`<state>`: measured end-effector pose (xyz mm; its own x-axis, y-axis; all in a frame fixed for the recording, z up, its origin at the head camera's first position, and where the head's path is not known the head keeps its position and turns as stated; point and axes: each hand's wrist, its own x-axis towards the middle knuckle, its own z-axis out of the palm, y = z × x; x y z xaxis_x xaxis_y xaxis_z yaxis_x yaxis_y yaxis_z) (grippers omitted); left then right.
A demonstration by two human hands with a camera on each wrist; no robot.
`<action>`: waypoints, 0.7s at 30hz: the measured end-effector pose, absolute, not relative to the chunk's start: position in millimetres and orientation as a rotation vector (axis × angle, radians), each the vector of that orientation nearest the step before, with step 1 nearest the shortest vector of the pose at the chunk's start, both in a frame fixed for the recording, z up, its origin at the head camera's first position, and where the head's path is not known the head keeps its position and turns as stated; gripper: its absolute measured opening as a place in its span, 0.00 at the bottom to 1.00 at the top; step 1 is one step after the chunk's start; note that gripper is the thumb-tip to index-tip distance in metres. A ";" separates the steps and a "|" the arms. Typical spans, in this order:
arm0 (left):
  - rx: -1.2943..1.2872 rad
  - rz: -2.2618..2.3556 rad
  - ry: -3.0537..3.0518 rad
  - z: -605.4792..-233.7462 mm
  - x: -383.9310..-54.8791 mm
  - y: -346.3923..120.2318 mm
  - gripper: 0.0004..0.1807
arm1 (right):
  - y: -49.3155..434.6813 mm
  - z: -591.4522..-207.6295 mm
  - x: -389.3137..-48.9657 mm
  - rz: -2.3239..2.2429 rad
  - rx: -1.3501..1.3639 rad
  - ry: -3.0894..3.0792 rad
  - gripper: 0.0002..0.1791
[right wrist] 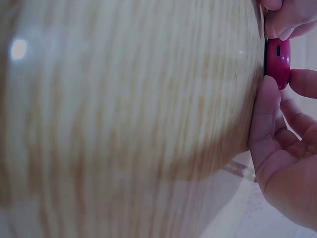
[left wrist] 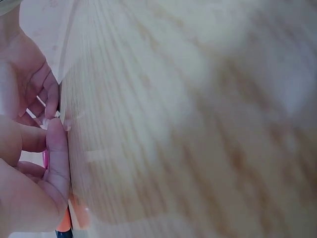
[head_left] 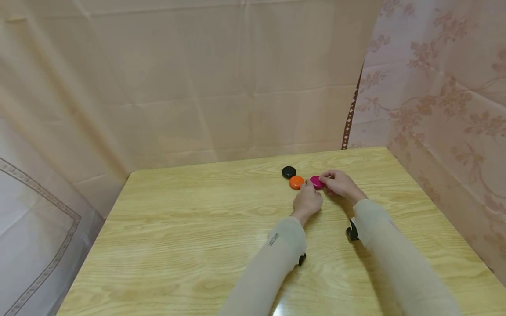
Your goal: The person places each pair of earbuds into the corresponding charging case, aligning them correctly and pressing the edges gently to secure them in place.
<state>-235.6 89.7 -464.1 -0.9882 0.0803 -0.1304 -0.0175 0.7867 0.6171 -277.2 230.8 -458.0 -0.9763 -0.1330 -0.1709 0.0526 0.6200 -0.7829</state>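
On the far right part of the table lies a glossy magenta disc-shaped case (head_left: 316, 182); the right wrist view shows a small dark slot in its side. My right hand (head_left: 341, 184) pinches one edge of it between thumb and finger. Curled fingers of my left hand (head_left: 308, 202) meet its other edge, hiding part of it. Only a sliver of magenta (left wrist: 46, 158) appears between the left thumb and fingers in the left wrist view. An orange disc (head_left: 297, 182) lies just left of the left fingertips, and a black disc (head_left: 289, 172) sits behind it, touching or nearly so.
The discs stand on a light wood-grain table (head_left: 189, 228), close to its back edge. A beige curtain (head_left: 205, 87) hangs behind the table, and a flowered curtain (head_left: 446, 101) hangs along the right side. Both forearms wear pale sleeves.
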 end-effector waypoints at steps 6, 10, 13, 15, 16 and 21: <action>0.054 1.019 2.817 -463.5 -233.0 88.4 0.33 | 231.1 -462.1 -275.9 -1.291 -0.045 2.636 0.22; 0.090 1.067 2.800 -462.8 -231.5 86.1 0.34 | 230.9 -461.4 -273.9 -1.295 -0.038 2.645 0.23; 0.144 1.098 2.781 -462.7 -232.1 83.8 0.34 | 231.2 -460.5 -274.0 -1.286 -0.045 2.661 0.24; 0.206 1.133 2.756 -463.1 -233.5 80.6 0.34 | 230.9 -460.2 -274.8 -1.290 -0.052 2.659 0.24; 0.253 1.155 2.738 -463.2 -234.3 78.5 0.34 | 230.7 -460.3 -275.0 -1.295 -0.057 2.655 0.24; 0.461 1.276 2.577 -452.8 -233.3 57.1 0.34 | 229.3 -458.4 -273.5 -1.400 -0.065 2.565 0.26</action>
